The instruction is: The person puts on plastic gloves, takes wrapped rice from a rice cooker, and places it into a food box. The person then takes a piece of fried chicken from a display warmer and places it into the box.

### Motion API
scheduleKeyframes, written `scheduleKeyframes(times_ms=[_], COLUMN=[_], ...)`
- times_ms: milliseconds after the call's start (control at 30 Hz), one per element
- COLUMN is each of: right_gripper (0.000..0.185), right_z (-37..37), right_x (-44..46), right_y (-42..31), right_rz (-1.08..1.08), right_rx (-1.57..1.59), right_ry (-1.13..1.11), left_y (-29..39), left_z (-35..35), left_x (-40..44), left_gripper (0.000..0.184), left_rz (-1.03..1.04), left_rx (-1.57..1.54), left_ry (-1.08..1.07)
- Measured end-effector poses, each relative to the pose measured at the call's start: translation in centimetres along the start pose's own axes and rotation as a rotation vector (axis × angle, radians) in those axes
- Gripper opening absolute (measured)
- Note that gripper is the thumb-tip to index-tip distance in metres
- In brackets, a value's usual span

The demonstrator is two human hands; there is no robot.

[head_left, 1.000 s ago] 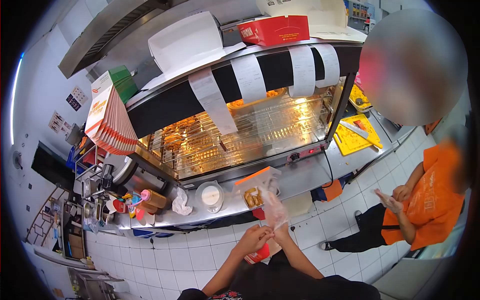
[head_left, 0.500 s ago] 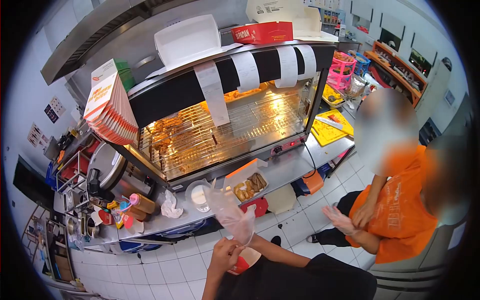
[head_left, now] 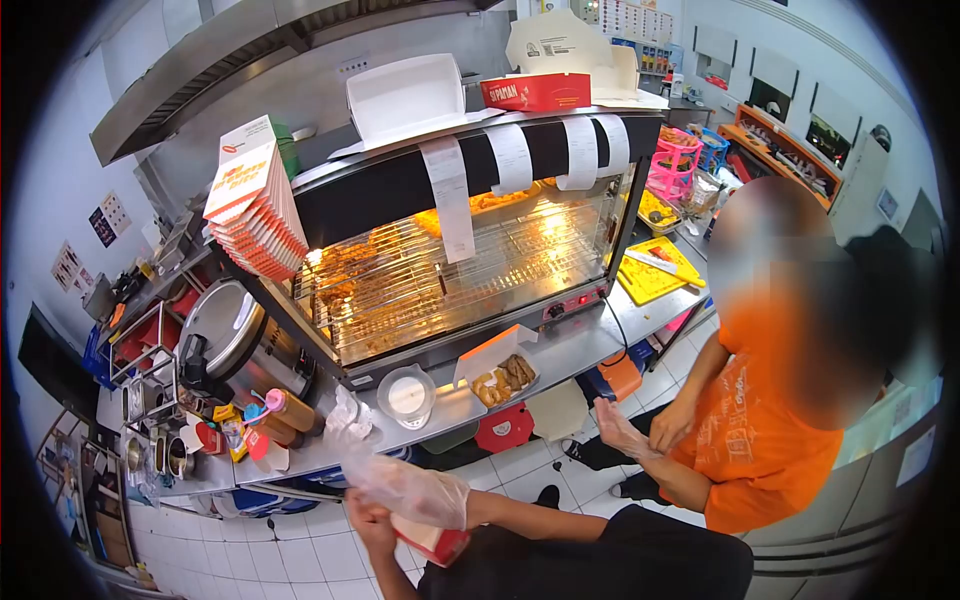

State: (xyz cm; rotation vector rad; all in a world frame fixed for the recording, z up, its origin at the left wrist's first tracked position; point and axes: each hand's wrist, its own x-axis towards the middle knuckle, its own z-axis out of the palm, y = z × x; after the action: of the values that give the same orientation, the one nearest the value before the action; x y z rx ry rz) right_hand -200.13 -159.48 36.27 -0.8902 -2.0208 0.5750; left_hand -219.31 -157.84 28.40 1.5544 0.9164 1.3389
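My right hand (head_left: 415,492) wears a loose clear plastic glove, its finger end smeared by motion. My left hand (head_left: 370,518) is bare and curled just below the glove, partly hidden by it. A small red-and-white cardboard box (head_left: 445,545) sticks out beside my left hand, under my right forearm; my left hand seems to grip it, though the contact is hidden. Ahead on the steel counter (head_left: 455,407) stands an open orange-and-white box (head_left: 495,345) with pieces of browned food. To its left are a clear round tub (head_left: 407,395) and a crumpled white plastic bag (head_left: 348,412).
A lit food warmer (head_left: 480,270) fills the counter's back, with paper slips and boxes above. Stacked cartons (head_left: 255,200) lean at its left. Squeeze bottles (head_left: 290,410) stand front left. At right, a person in an orange shirt (head_left: 770,420) has a gloved hand (head_left: 625,435).
My gloved right hand has swung left and down from an upright pose. My left hand and the red-and-white box have moved left with it. The person at right has come closer to the counter.
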Motion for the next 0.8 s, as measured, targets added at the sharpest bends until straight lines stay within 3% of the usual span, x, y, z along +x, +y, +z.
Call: scheduleKeyframes(times_ms=[33, 67, 167, 233, 300, 333, 467, 533, 600, 733, 800], right_gripper=[0.064, 0.056, 0.05, 0.053, 0.052, 0.048, 0.051, 0.054, 0.061, 0.071, 0.074], right_z=[-0.3, -0.5, 5.0, 1.4, 1.0, 3.2, 4.0, 6.2, 5.8, 8.4, 8.3], right_x=[0.6, -0.1, -2.0, -0.4, -0.6, -1.4, -1.7, -3.9, -5.4, -9.3, -9.7], right_y=[-0.8, -1.6, 2.2, -1.5, -2.7, -1.3, -2.4, -0.5, -1.7, -2.4, -3.0], right_rz=[0.004, 0.106, 0.217, 0.309, 0.317, 0.196, 0.466, 0.497, 0.556, 0.418, 0.341], right_rx=[-0.055, 0.249, 0.376, 0.325, 0.29, 0.355, 0.07, -0.05, 0.165, 1.006, 1.066], right_ry=[-0.087, -0.017, -0.082, -0.185, -0.166, -0.042, -0.118, -0.186, -0.069, 0.316, 0.303], left_y=[0.7, 0.4, -0.7, -2.6, -3.5, -4.0, -6.0, -6.1, -4.8, -5.3, -2.2], left_z=[-0.7, -1.6, -2.6, -5.4, -5.8, -5.9, -5.4, -5.5, -4.3, -3.2, -2.0], left_x=[0.8, 1.0, 1.3, 1.2, 1.6, 1.9, 2.4, 2.2, 1.7, -2.2, -4.0], left_gripper=[0.065, 0.072, 0.062, 0.051, 0.04, 0.035, 0.027, 0.029, 0.031, 0.027, 0.025], left_rz=[-0.046, -0.085, -0.133, -0.299, -0.277, -0.266, -0.279, -0.304, -0.285, -0.342, -0.404], left_rx=[-0.088, -0.146, -0.18, -0.236, -0.27, -0.286, -0.35, -0.356, -0.368, -0.384, -0.303], left_ry=[0.047, 0.051, -0.015, -0.204, -0.208, -0.213, -0.279, -0.315, -0.307, -0.314, -0.24])
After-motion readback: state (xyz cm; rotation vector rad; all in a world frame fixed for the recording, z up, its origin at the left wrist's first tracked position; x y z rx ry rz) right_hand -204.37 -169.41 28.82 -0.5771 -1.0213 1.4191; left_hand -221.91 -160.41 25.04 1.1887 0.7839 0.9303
